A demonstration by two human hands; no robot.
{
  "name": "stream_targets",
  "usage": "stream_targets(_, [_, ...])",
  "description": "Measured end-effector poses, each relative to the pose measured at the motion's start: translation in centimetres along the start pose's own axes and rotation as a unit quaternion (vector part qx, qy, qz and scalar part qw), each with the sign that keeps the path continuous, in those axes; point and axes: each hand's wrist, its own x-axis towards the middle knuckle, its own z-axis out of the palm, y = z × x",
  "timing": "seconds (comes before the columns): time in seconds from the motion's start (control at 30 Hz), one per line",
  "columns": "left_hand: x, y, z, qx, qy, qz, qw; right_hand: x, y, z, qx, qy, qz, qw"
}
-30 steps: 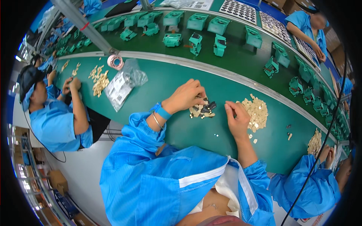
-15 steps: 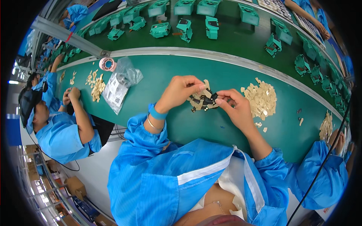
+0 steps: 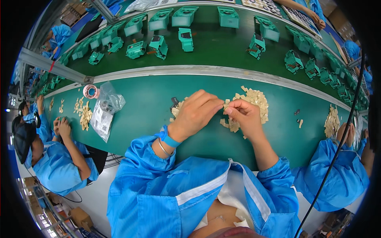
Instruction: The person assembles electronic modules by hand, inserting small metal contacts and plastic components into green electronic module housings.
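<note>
R hand (image 3: 245, 115) pinches beige chip (image 3: 226, 102) at L edge of pile (image 3: 258, 99), L hand (image 3: 194, 113) grip unclear; chip prob. light, stiff, best held by edges.

Pale beige is shown by the pieces (image 3: 257, 102), green by the worktop (image 3: 147, 99), blue by the wristband (image 3: 171, 141).

Left hand (image 3: 194, 112) meets a small tan piece (image 3: 226, 102) pinched in the right hand (image 3: 247, 116) above a green table (image 3: 145, 113), beside a pile of tan pieces (image 3: 258, 102).
</note>
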Motion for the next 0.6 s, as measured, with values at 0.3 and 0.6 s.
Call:
stream_targets(0.3, [-1.0,0.6,1.9,-0.123,0.006,-0.075,0.990,-0.1,0.7,0.0,-0.211,0.067,-0.247,0.943])
stream_targets(0.6, [-1.2,0.9,1.5,-0.181,-0.036,-0.131,0.974,0.4,1.3,-1.0,-0.307,0.021,-0.386,0.870])
